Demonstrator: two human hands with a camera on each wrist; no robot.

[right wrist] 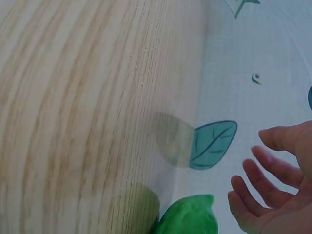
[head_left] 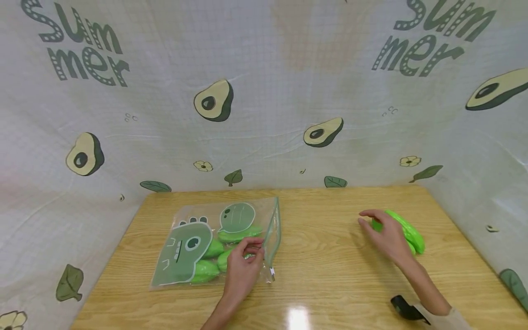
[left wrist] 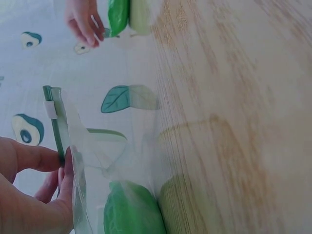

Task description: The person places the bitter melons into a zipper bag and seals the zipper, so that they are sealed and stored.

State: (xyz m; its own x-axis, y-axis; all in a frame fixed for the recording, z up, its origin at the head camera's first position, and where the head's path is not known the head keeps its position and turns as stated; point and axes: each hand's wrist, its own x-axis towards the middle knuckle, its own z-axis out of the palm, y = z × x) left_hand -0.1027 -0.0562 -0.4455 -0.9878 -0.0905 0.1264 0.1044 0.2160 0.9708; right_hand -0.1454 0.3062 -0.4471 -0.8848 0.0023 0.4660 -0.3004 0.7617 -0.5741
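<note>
A clear slider zip bag (head_left: 181, 243) with a green dinosaur print lies on the left of the table. Several green, elongated, vegetable-like pieces (head_left: 205, 271) are inside it. My left hand (head_left: 244, 270) pinches the bag's edge at its right-hand mouth, thumb against fingers. In the left wrist view the green zip strip (left wrist: 57, 131) rises above those fingers, with a white slider (left wrist: 50, 109) on it. At the right, my right hand (head_left: 385, 233) hovers by loose bright green pieces (head_left: 408, 231), fingers slightly bent and spread. The right wrist view shows nothing within its fingers, a green piece (right wrist: 190, 217) beside them.
The wooden table (head_left: 317, 256) stretches between the bag and the loose pieces. A white cloth (head_left: 264, 151) printed with avocados and leaves hangs behind the table and along its sides. A black band (head_left: 406, 308) is on my right forearm near the sleeve.
</note>
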